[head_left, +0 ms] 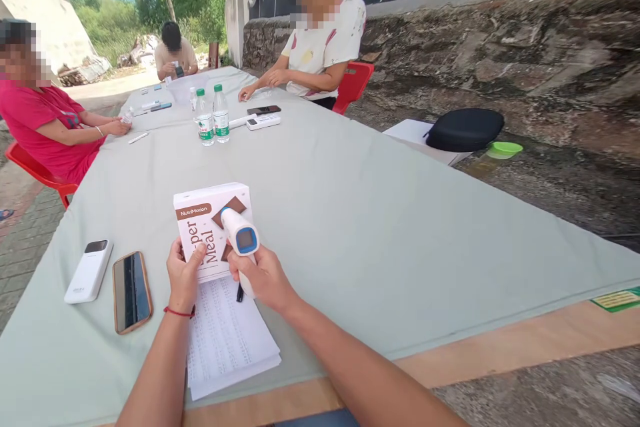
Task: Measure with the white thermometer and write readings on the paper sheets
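My left hand (186, 272) grips the lower left side of a white and brown cardboard box (213, 230), its thumb across the front. The box stands upright, printed "NutriMotion" and "Meal". In my right hand (263, 277) is a white infrared thermometer (241, 232) with a blue-rimmed screen facing me. Its head is in front of the box's right side; whether the two touch I cannot tell. Below the box lie printed paper sheets (233, 340), with the black end of a pen (240, 291) showing near my right hand.
Left of the papers lie a brown-edged phone (132, 292) and a white power bank (89, 271). Two water bottles (213, 117) stand farther up the table (360, 227), near another phone (264, 109). Several people sit around it. A black case (465, 129) is off the right side.
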Demonstrator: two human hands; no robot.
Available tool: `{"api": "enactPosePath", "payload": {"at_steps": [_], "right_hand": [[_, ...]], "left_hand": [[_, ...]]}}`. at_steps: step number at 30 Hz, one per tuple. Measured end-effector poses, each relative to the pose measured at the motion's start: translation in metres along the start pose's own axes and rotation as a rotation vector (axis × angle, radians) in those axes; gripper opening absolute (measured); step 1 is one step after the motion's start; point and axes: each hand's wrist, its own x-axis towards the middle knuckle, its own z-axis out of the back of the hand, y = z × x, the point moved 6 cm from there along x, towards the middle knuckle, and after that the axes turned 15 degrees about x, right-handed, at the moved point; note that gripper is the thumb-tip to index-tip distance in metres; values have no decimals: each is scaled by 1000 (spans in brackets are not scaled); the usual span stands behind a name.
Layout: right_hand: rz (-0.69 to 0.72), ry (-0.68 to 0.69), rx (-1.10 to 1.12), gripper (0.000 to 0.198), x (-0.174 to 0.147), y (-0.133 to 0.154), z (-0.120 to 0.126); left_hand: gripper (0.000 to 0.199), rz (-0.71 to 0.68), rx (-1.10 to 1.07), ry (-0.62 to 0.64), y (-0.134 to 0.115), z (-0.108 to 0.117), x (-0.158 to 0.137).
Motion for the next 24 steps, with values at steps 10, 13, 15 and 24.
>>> {"api": "enactPosePath", "payload": {"at_steps": [10, 13, 15, 24], "right_hand": [[23, 0, 97, 16, -5, 6, -2], [37, -49, -18, 19, -2, 10, 7], [72, -129, -203, 21, 4, 16, 21], [-173, -387, -1253, 36, 29, 13, 110]], "left_hand": [[51, -5, -88, -66, -2, 5, 3], [49, -30, -83, -94, 2, 9, 7], [50, -54, -66, -114, 2, 12, 10], [58, -167, 3, -303, -6, 42, 21]]}}
